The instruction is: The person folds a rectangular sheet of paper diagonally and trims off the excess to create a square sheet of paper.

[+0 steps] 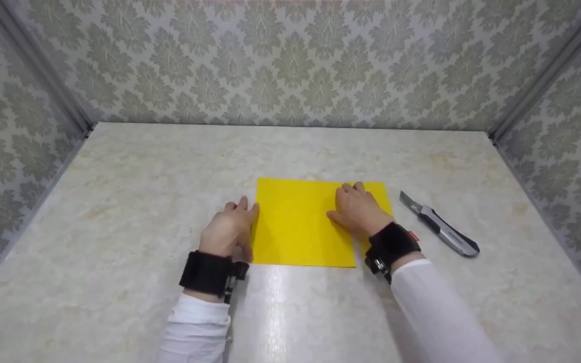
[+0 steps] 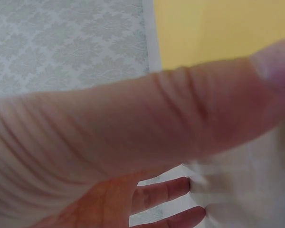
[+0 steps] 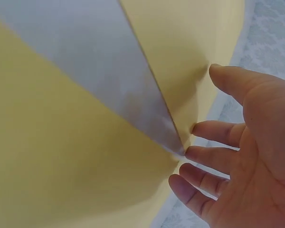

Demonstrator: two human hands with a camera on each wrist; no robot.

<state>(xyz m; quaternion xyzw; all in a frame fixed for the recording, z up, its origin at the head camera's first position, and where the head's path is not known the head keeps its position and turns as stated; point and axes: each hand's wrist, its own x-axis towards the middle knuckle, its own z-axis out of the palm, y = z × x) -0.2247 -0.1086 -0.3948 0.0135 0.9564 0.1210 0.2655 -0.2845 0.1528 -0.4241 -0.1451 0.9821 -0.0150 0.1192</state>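
Two flat yellow sheet pieces lie on the table, a wide one [image 1: 295,227] on the left and a narrower one [image 1: 379,190] on the right. My right hand [image 1: 361,209] rests over their junction with fingers loosely spread. In the right wrist view, its thumb touches the wide piece, and its fingertips are by the point of a wedge-shaped gap [image 3: 109,80] between the pieces. My left hand [image 1: 227,229] lies along the wide piece's left edge, fingertips down at the table. Its thumb [image 2: 180,109] hides part of the left wrist view; whether it touches the sheet is unclear.
A grey and black utility knife [image 1: 444,227] lies right of the yellow pieces, its blade bare and pointing away to the left. The pale marbled table [image 1: 144,166] meets patterned walls [image 1: 290,60] at the back and both sides.
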